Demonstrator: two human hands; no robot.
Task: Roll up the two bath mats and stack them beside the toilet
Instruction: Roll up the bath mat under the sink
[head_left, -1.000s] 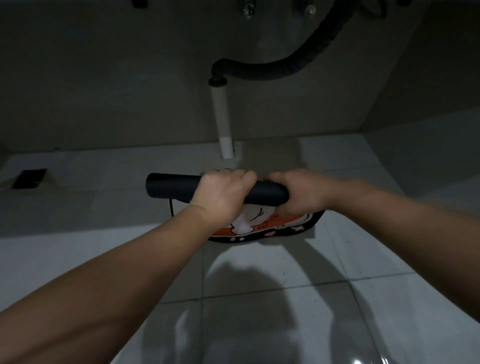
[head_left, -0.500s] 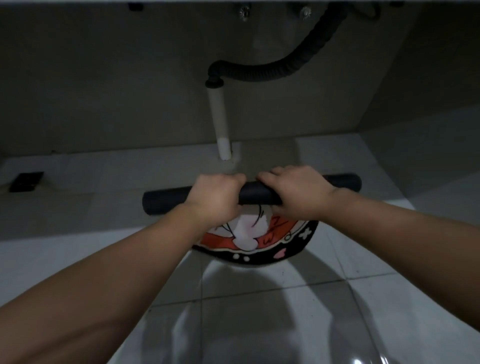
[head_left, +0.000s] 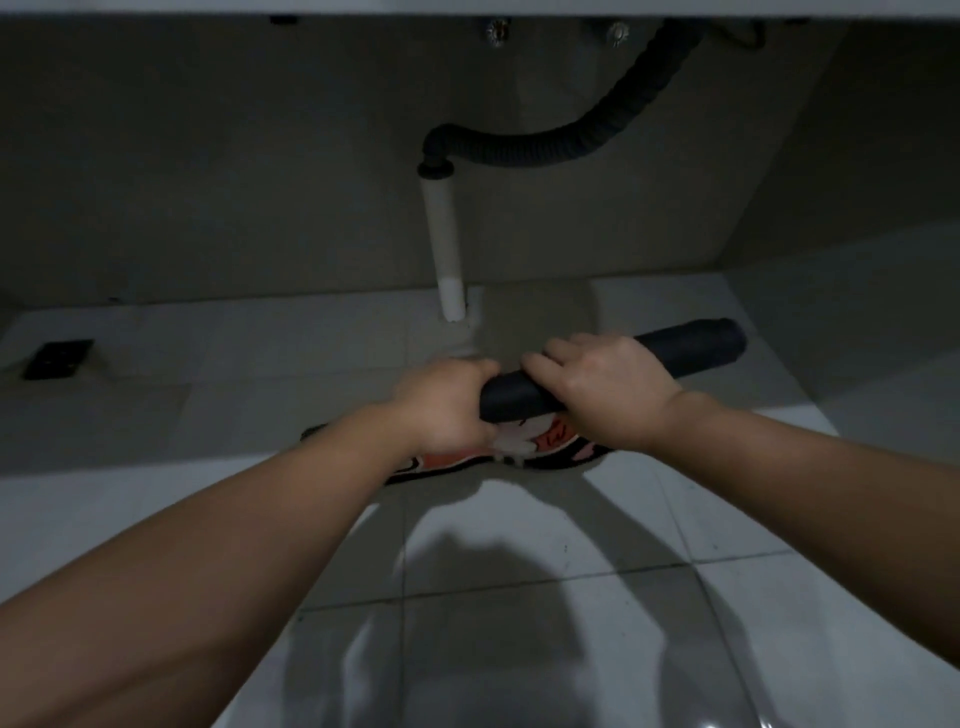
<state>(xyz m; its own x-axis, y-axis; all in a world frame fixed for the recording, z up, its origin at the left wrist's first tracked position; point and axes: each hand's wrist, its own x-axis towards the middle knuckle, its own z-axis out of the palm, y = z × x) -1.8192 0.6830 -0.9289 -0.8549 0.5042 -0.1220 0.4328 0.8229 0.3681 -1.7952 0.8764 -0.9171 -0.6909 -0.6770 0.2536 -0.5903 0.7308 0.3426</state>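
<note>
A bath mat is partly rolled into a black tube (head_left: 691, 349) that slants up to the right, low over the tiled floor. Its unrolled end, a black-edged flap with an orange and white cartoon print (head_left: 540, 441), lies on the floor below the roll. My left hand (head_left: 447, 405) is closed on the roll's left end. My right hand (head_left: 608, 384) grips the roll near its middle from above. No second mat and no toilet are in view.
A white drain pipe (head_left: 444, 249) stands on the floor just behind the hands, joined to a black corrugated hose (head_left: 545, 150) under a counter. A dark floor drain (head_left: 60, 358) sits at far left. A wall closes in on the right.
The roll has shifted to the right and tilted, its right end now higher. The left end, which stuck out past my left hand, is now inside it. Less printed mat lies unrolled.
</note>
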